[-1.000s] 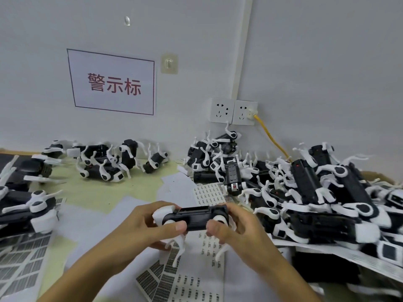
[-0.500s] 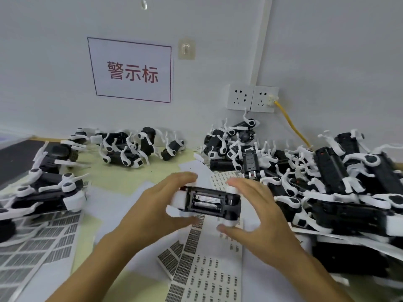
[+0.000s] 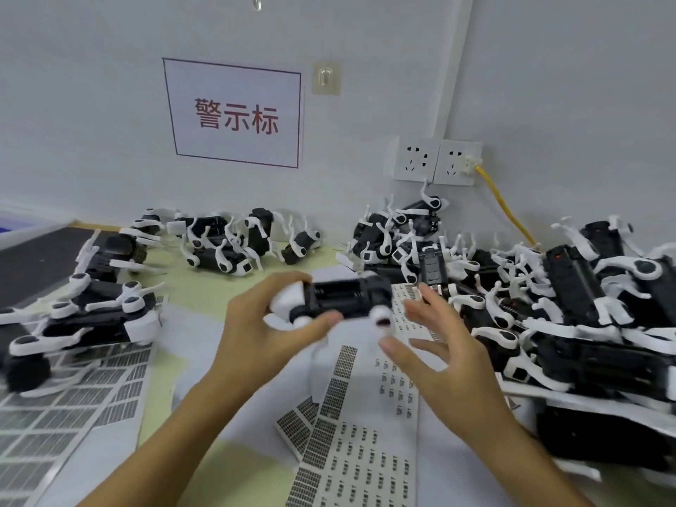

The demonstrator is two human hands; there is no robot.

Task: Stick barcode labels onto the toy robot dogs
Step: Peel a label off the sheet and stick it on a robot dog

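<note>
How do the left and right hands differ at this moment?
The left hand grips the toy dog, fingers curled round its white end; the right hand holds nothing, fingers spread. The left touches the toy; the right sits just beside it. Both hover above the label sheets.

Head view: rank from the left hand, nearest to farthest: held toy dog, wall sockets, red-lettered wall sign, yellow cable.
1. Held toy dog: gripped by the left hand itself.
2. Red-lettered wall sign: on the wall, above the hand.
3. Wall sockets: on the wall, up and right.
4. Yellow cable: runs down from the right socket, farther right.
</note>
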